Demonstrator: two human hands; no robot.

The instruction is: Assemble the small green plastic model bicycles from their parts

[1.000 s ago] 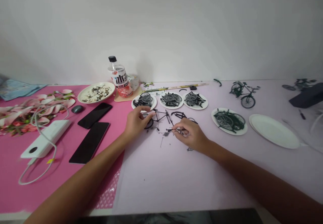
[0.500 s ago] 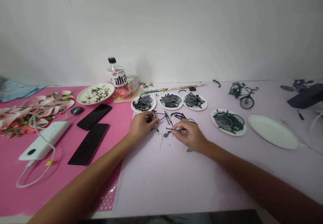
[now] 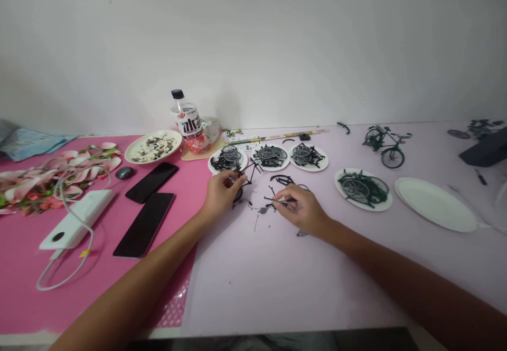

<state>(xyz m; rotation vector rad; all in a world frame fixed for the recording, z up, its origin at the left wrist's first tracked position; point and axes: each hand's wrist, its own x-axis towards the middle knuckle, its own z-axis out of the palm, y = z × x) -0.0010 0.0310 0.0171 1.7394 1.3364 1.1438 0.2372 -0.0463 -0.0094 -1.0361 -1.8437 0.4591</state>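
My left hand (image 3: 222, 192) is closed in a pinch on a black model bicycle frame (image 3: 251, 173), which tilts up to the right above the table. Opposite it, my right hand (image 3: 299, 208) is closed on a thin, dark, stick-like part (image 3: 279, 200), whose exact kind is too small to tell. Between the hands lie small loose parts, including a little chainwheel-like piece (image 3: 263, 210). Just behind my right hand is a curved black part (image 3: 279, 178). A small grey part (image 3: 301, 233) shows partly beneath that hand.
Behind stand white plates (image 3: 310, 168) of black bicycle parts. To the right are a plate of green parts (image 3: 362, 189), stacked white plates (image 3: 435, 208) and an assembled model bicycle (image 3: 386, 145). Leftward are phones (image 3: 143, 224), a power bank (image 3: 77, 220), a bottle (image 3: 190, 126) and artificial petals (image 3: 85, 174).
The bicycle frame in my left hand has tilted, its right end now higher. My right hand keeps its pinch on the thin part, which has shifted slightly. The whole view has moved a little.
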